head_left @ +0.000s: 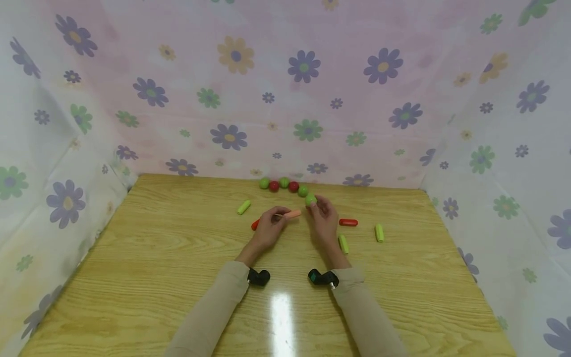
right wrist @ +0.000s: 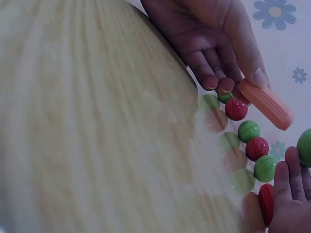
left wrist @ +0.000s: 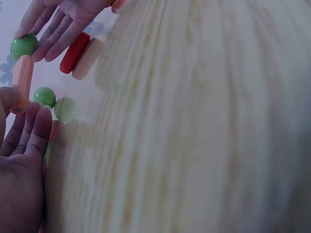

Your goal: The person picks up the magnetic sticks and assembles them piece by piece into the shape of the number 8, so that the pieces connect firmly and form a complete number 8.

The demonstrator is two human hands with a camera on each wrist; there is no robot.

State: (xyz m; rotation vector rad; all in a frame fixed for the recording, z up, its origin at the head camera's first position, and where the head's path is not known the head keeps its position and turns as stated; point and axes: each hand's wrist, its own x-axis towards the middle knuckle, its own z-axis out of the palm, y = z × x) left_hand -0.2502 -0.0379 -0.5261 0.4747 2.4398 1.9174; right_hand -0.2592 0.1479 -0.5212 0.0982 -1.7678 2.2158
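The left hand (head_left: 269, 231) pinches an orange ribbed stick (head_left: 292, 214) by one end, thumb and finger on it; in the right wrist view the orange stick (right wrist: 267, 104) points away from that hand's fingertips. Between thumb and fingers, the right hand (head_left: 325, 223) holds a green ball (head_left: 311, 200), at the right end of a curved row of balls. That row alternates a green ball (head_left: 264, 183), a red ball (head_left: 274, 186), a green ball (head_left: 284, 182), a red ball (head_left: 293, 187) and a green ball (head_left: 303, 191). A red stick (head_left: 255, 224) lies partly behind the left hand.
On the wooden table (head_left: 178, 277) lie a yellow-green stick (head_left: 244, 207) at left, a red stick (head_left: 348, 222) right of the right hand, another yellow-green stick (head_left: 379, 233) farther right, and one (head_left: 343, 244) beside the right wrist. Flowered cloth (head_left: 276, 99) surrounds the back and sides.
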